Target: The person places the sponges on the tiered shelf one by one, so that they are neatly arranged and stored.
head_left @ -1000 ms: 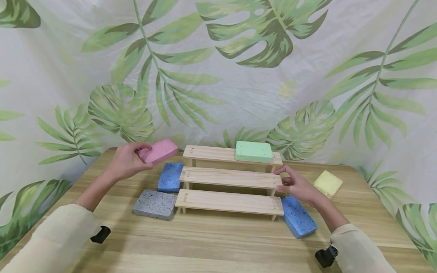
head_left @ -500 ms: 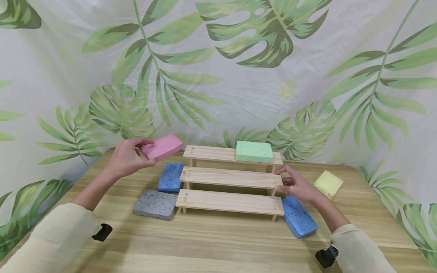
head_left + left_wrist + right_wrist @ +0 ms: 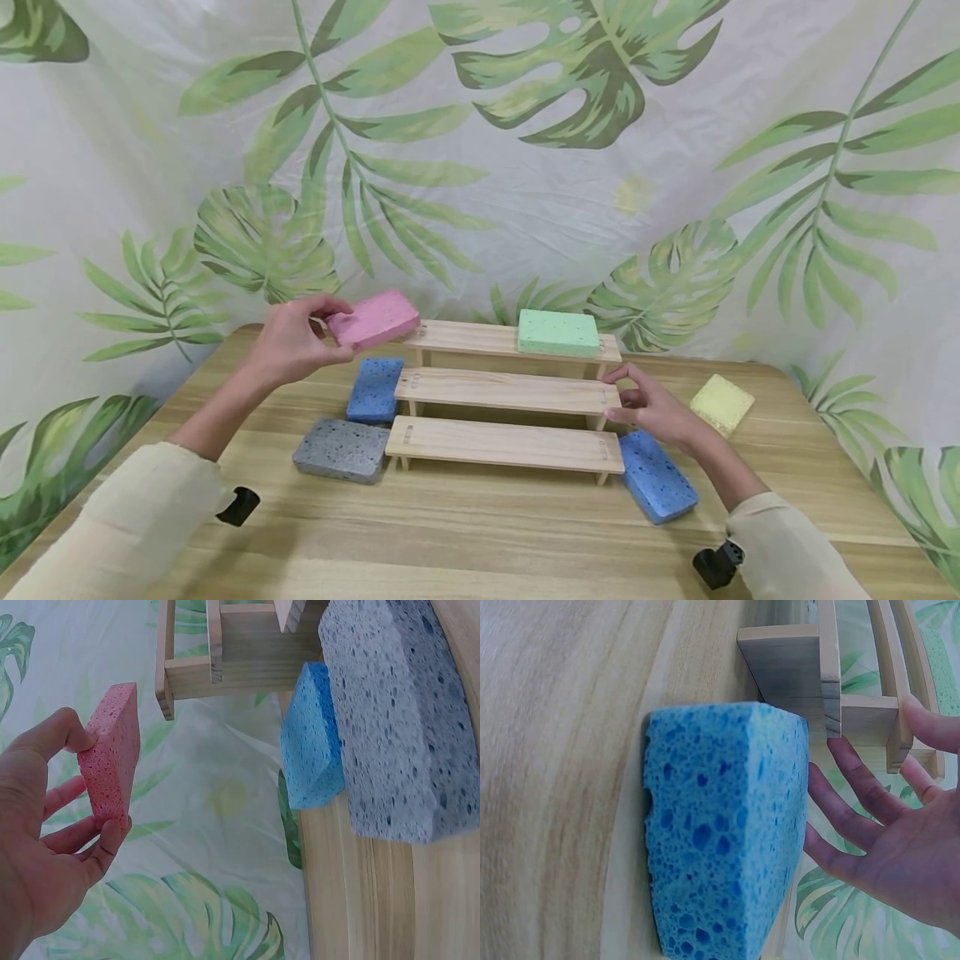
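Observation:
My left hand [image 3: 296,337] pinches a pink sponge [image 3: 377,318] between thumb and fingers. The sponge is tilted and held at the left end of the top tier of a three-tier wooden stand [image 3: 506,392]; whether they touch I cannot tell. In the left wrist view the pink sponge [image 3: 112,754] shows edge-on in the fingers. With thumb and a finger my right hand [image 3: 654,407] grips the right end of the middle tier, its other fingers spread in the right wrist view. A green sponge [image 3: 558,333] lies on the top tier's right part.
Left of the stand, a blue sponge [image 3: 374,390] and a grey sponge [image 3: 341,451] lie on the wooden table [image 3: 450,550]. At its right are another blue sponge [image 3: 657,479] and a yellow sponge [image 3: 722,405]. A leaf-patterned cloth [image 3: 525,217] hangs behind.
The left hand has carried the pink sponge right and slightly up, so that it now overlaps the top tier's left end in the head view. My right hand stays put.

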A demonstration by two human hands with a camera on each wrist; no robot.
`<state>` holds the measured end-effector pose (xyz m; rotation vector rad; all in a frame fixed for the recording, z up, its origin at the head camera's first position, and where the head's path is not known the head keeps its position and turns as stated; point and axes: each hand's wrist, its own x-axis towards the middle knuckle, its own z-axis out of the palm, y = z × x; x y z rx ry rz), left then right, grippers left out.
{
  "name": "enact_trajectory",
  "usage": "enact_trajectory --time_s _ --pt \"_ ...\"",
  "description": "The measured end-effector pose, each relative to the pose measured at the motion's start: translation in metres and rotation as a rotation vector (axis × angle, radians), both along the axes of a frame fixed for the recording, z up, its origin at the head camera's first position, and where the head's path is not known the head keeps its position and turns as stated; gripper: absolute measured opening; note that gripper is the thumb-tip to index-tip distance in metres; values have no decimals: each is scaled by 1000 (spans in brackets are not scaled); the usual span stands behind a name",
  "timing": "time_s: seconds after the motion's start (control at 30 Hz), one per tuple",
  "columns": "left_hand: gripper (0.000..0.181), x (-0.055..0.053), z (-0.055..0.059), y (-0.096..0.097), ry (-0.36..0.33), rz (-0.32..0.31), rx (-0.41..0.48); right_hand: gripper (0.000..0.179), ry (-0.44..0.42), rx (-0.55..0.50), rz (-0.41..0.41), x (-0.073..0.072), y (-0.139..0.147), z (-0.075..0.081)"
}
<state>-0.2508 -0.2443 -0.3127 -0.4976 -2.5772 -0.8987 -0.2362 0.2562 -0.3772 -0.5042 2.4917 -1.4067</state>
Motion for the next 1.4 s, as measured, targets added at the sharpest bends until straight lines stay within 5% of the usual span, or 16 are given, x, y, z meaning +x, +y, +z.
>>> enact_trajectory --time_s 0.33,0.77,1.03,1.4 --pt "33 -6 -3 12 55 -24 18 45 -6 -14 0 2 0 1" --pt "33 -11 1 39 15 -60 56 44 -13 -7 -3 0 1 0" --pt "42 -20 -7 54 -21 -130 114 43 -17 -16 1 -1 0 -1" --pt "30 -25 -10 71 -95 -128 177 44 -12 -22 4 -1 1 -2"
